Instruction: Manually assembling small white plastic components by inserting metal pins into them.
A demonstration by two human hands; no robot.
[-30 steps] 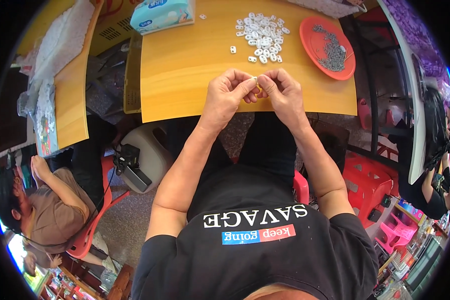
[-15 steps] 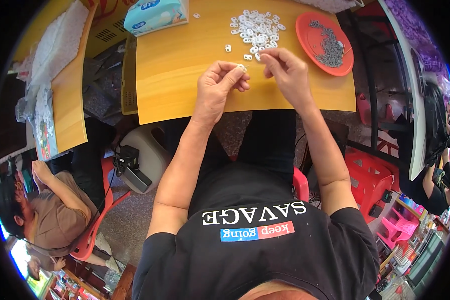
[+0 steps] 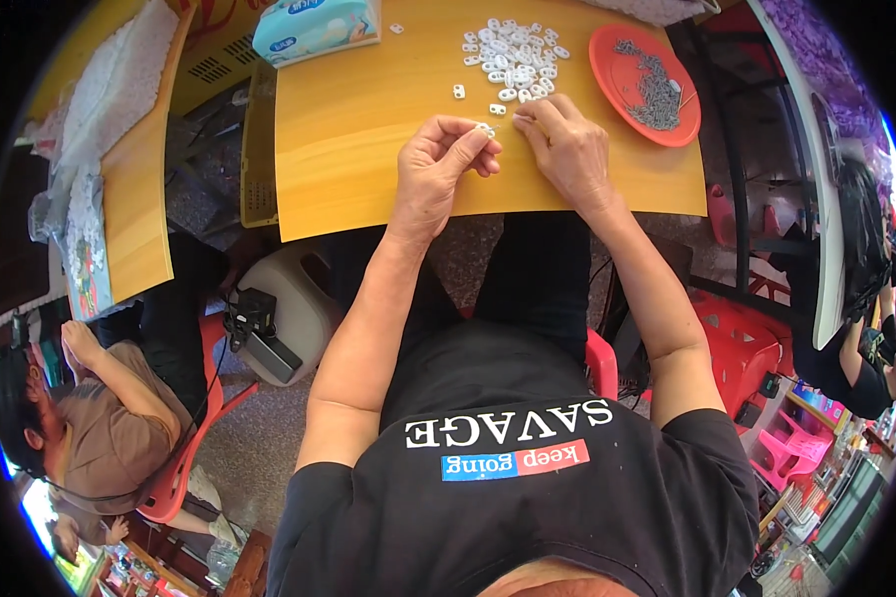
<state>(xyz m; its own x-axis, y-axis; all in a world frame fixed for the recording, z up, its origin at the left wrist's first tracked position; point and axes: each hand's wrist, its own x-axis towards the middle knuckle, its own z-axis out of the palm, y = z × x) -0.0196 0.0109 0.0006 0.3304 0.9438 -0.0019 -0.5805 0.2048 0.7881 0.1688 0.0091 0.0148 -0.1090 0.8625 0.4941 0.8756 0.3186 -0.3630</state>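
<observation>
Near the middle of the yellow table [image 3: 368,149], my left hand [image 3: 436,169] pinches a small white plastic piece [image 3: 485,129] between thumb and forefinger. A thin bit seems to stick out of it toward the right. My right hand [image 3: 572,154] is just to its right, apart from it, with thumb and fingertips pressed together; what they hold, if anything, is too small to make out. Beyond my hands lies a loose pile of white oval pieces with two holes [image 3: 513,60]. Two single ones, a stray piece [image 3: 459,92] and another stray piece [image 3: 497,109], lie nearer.
A red plate [image 3: 613,88] with many small grey metal parts [image 3: 655,99] stands at the right. At the back left is a blue tissue pack [image 3: 319,30]. A person [image 3: 110,398] sits at a second table [image 3: 144,189] on the left.
My right hand has come slightly toward my left, its fingertips drawn together. My left hand keeps its pinch on the white piece. The view has shifted a little.
</observation>
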